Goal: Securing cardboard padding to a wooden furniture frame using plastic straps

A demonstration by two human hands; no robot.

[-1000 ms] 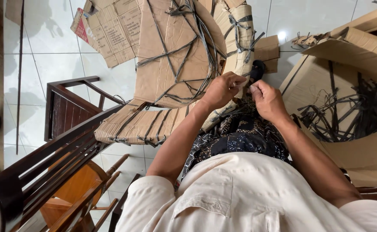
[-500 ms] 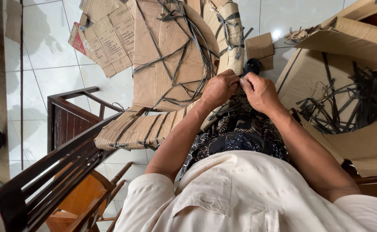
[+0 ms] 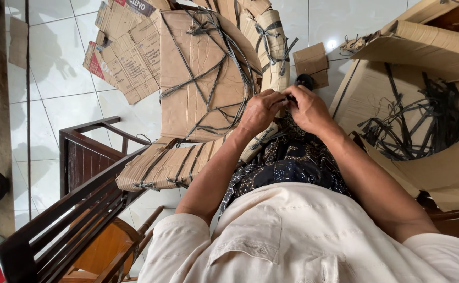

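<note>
Your left hand and right hand meet just above your lap, fingertips pressed together over a thin black strap. Both hands are curled nearly shut, pinching the strap between thumb and fingers; only a short dark piece shows in the narrow gap between them (how it runs inside the fists is hidden). A small dark round-ended object pokes up just behind your right hand, touching or nearly touching your knuckles; you cannot tell whether that hand holds it.

The strap sits right beside the cardboard-wrapped bundle in front of you, which is crossed by more black straps. To your right, an open cardboard box holds a loose tangle of cut black straps. A dark wooden chair stands to your left on the white tiled floor.
</note>
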